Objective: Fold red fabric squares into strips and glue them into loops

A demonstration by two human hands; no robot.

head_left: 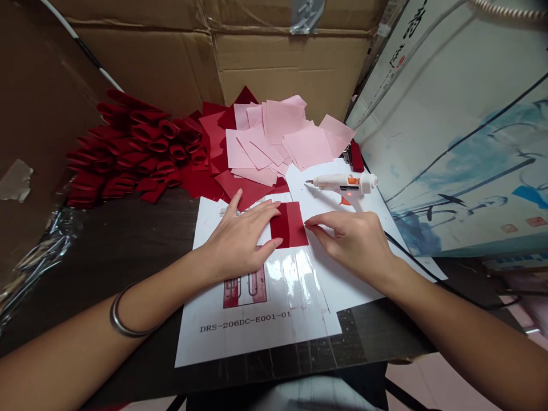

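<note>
A red square piece (293,224), paper or cloth, lies on the printed white sheet (265,331); a darker band covers its left part. My left hand (242,237) rests flat with fingers spread, its fingertips on the left side of the square. At the square's right edge, the thumb and forefinger of my right hand (351,237) are pinched together on its margin. Just beyond my right hand, a white and orange glue gun (363,184) stands on another white sheet (355,274), its nozzle pointing left.
Rolled red pieces (141,142) are heaped at the back left. Pink squares (308,145) lie piled over red ones (214,128) at the back. Cardboard (291,68) walls the rear, a painted white panel (462,131) the right. A black cable (422,265) crosses the right side.
</note>
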